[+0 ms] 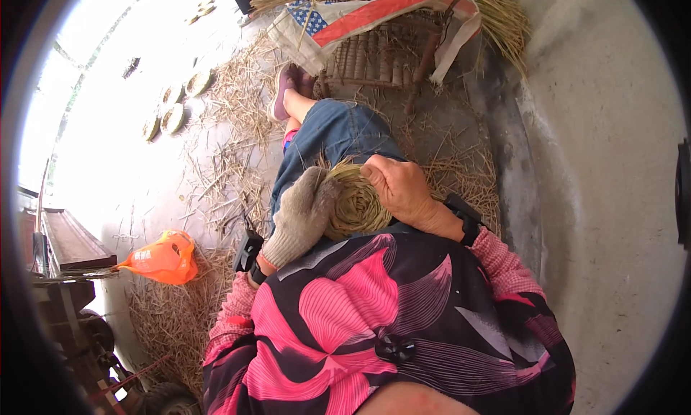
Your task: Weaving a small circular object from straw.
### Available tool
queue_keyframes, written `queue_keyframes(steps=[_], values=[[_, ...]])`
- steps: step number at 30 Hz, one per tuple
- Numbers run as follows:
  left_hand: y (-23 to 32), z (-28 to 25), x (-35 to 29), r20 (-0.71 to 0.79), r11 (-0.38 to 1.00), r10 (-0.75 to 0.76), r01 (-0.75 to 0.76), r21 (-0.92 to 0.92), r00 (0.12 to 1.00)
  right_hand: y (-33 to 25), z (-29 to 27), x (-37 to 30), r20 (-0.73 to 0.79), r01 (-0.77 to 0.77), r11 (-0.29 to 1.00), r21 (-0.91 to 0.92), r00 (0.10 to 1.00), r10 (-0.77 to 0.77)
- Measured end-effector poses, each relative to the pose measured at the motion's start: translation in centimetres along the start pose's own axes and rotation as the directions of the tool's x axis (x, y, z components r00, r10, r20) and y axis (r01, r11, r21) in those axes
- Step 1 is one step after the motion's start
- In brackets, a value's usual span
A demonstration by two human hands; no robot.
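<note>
A round coil of woven straw (358, 208), pale green and yellow, rests on my lap over the blue jeans. My left hand (306, 208), in a grey knit glove, is closed on the coil's left edge. Bare, my right hand (399, 190) has its fingers pinched together at the coil's upper right edge, where straw strands show. The fingertips of both hands are partly hidden, so I cannot make out single strands between them.
Loose straw (234, 149) litters the floor. Ahead stands a low bamboo rack (374, 59) with a striped sack (367, 19) over it, before a straw bundle (504, 26). Round woven pieces (173, 118) lie at left, an orange plastic bag (169, 258) nearer. A wall (604, 163) rises at right.
</note>
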State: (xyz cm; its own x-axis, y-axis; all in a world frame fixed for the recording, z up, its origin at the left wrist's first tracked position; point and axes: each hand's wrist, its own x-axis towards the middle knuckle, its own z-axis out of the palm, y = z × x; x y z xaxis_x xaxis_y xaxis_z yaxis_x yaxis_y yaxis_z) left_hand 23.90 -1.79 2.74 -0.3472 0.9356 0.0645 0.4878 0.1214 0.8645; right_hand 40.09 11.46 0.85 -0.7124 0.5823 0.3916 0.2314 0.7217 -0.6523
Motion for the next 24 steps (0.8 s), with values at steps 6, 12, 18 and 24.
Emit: queue_keyframes(steps=[6, 12, 18, 24], values=[[-3.3, -4.0, 1.6, -0.102, 0.874, 0.476, -0.457, 0.168, 0.873, 0.5, -1.1, 1.8, -0.088, -0.004, 0.995, -0.097, 0.996, -0.005], [-16.9, -15.3, -2.2, -0.535, 0.678, -0.486, 0.685, 0.268, 0.691, 2.3, -2.2, 2.9, -0.058, -0.025, 0.963, -0.269, 0.998, 0.01], [-7.0, -7.9, -0.9, -0.249, 0.987, -0.15, 0.131, -0.092, 0.957, 2.0, -0.9, 3.1, 0.054, -0.056, 0.965, -0.258, 0.996, 0.072], [0.5, -2.3, 1.1, 0.16, 0.767, 0.294, -0.333, 0.549, 0.942, 1.5, -0.7, 3.3, 0.073, -0.041, 0.958, -0.282, 0.995, 0.064]])
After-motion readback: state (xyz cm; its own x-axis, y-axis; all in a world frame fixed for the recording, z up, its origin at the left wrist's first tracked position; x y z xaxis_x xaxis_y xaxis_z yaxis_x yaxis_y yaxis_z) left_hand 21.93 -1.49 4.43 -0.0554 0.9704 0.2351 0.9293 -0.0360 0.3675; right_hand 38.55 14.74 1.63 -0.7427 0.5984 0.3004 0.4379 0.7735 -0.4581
